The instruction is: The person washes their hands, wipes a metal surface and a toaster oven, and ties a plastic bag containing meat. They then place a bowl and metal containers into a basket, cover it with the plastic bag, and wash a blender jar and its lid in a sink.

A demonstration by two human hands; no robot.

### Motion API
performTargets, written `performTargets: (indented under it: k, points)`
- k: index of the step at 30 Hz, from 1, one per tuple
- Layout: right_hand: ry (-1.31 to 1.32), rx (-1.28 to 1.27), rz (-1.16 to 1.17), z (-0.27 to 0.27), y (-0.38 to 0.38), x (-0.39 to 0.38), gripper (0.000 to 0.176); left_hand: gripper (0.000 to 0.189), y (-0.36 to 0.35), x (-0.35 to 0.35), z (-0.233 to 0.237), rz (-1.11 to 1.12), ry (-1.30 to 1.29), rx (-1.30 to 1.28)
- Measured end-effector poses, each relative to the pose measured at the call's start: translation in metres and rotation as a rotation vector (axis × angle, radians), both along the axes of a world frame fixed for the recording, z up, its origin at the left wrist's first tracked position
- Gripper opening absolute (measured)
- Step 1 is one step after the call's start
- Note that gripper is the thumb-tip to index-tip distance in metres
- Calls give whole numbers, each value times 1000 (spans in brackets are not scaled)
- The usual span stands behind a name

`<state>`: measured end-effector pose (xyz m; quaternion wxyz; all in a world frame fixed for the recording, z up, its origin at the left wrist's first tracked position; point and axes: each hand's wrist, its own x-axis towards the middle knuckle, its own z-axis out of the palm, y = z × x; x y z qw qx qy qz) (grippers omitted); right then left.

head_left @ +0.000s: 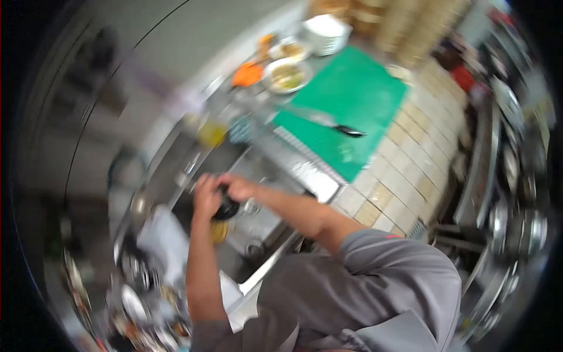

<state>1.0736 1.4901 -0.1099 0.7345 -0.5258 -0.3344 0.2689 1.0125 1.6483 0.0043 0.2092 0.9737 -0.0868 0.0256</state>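
Note:
Both hands meet over a metal sink (253,167). My left hand (206,192) is closed, its fingers beside those of my right hand (237,188), which is closed too. Between and just below them is a dark, round object (226,208) that both seem to hold; blur hides what it is. A yellowish round item (219,232) lies below it in the sink. Small glass-like items (253,205) are close to my right hand.
Beyond the sink, a green cutting board (369,94) bears a black-handled knife (350,131). Bowls of food (287,76), an orange item (247,74) and stacked white dishes (326,35) stand beside it. A white cloth-like item (166,243) lies left of my left forearm.

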Motion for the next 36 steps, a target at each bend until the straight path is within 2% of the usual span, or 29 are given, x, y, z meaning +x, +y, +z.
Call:
performTargets:
  k: [1,2,3,4,5,6,9,11,12,15,16,18,20,21,22,23,24,25,26,27,28,29,30,31,32,34,35,36]
  points:
    - [-354,-247,-147,9,15,5,43,31,-6,-5,-2,76,-137,-47]
    - [-287,-410,-114,48,14,8,40,30,-2,-5,-5,231,-36,-85]
    - [-312,-368,-169,45,25,12,35,31,5,-13,-10,380,84,-359]
    - [-294,-315,-108,36,36,23,29,37,11,-17,-21,454,28,-414]
    - [-304,-301,-78,41,44,27,27,47,11,-27,-26,565,-64,-579]
    - [-311,-292,-62,51,50,26,26,54,17,-38,-25,559,-28,-599]
    - [-493,-524,-376,95,62,4,21,54,25,-57,-54,759,-81,-1011]
    - [-526,-661,-500,88,80,-6,24,53,17,-65,-57,887,-124,-1208]
    - [-540,-731,-563,81,85,-10,27,52,14,-69,-56,880,-123,-1238]
    - [-478,-840,-402,70,91,-10,36,49,4,-79,-52,857,-113,-1403]
    - [-498,-825,-450,76,90,-16,37,47,8,-78,-61,769,-107,-1384]
    - [-554,-770,-552,96,78,-31,39,47,1,-74,-55,899,-112,-1266]
    - [-567,-805,-529,97,72,-29,49,50,-6,-70,-53,927,-110,-1481]
    - [-611,-886,-536,94,69,-27,55,51,-14,-71,-36,966,-36,-1522]
    - [-662,-960,-535,90,67,-25,62,51,-13,-69,-56,918,-90,-1348]
    - [-747,-1062,-512,78,66,-19,60,54,-19,-69,-43,902,-82,-1156]
    - [-742,-1016,-426,76,62,-10,55,56,-17,-72,-19,786,102,-1232]
    - [-575,-882,-314,73,59,-3,46,53,-21,-69,-23,750,-65,-1126]
    - [-628,-886,-144,57,63,9,36,50,-27,-65,-27,723,-231,-997]
    - [-469,-719,-105,55,57,11,26,48,-32,-60,-32,709,-388,-859]
    - [-482,-831,-147,39,56,21,27,46,-26,-62,-2,793,-57,-889]
    - [-406,-726,-95,52,44,19,32,43,-27,-59,9,794,-103,-689]
    - [-184,-500,-24,-10,42,38,37,40,-28,-52,8,835,-133,-634]
    - [195,-410,-7,1,33,25,37,40,-26,-52,24,832,-109,-664]
    - [581,-329,1,11,14,18,37,41,-25,-44,21,874,-105,-692]
    - [1034,-288,246,14,-9,15,37,45,-23,-19,1,900,-96,-709]
    - [1033,-264,218,7,-10,12,38,40,-27,-19,9,816,-141,-589]
    - [1035,-240,186,-2,-11,4,40,37,-34,-13,20,925,76,-452]
